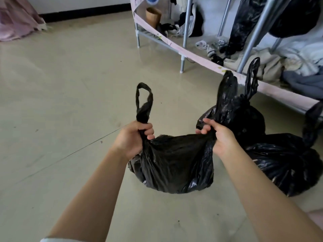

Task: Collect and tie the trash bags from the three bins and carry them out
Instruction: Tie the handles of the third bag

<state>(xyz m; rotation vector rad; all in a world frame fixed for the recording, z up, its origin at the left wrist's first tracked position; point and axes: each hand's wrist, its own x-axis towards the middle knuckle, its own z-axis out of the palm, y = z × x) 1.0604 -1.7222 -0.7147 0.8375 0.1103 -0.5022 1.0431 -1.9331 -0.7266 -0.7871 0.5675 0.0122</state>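
A black trash bag (176,163) rests on the pale floor in front of me. My left hand (134,137) is closed around its left handle, whose loop stands up above my fist. My right hand (218,137) grips the bag's right handle, which rises as a twisted strip. The bag's mouth is stretched between the two hands. Behind it on the right sits a second black bag (244,119) with a knotted top and upright loops. A third black bag (286,165) lies at the far right, partly hidden by my right arm.
A metal-framed rack (185,41) with a pink fabric edge runs along the back right, holding clothes, socks and dark bags. Pink fabric (17,20) lies at the top left. Pale floor (70,102) spreads to the left.
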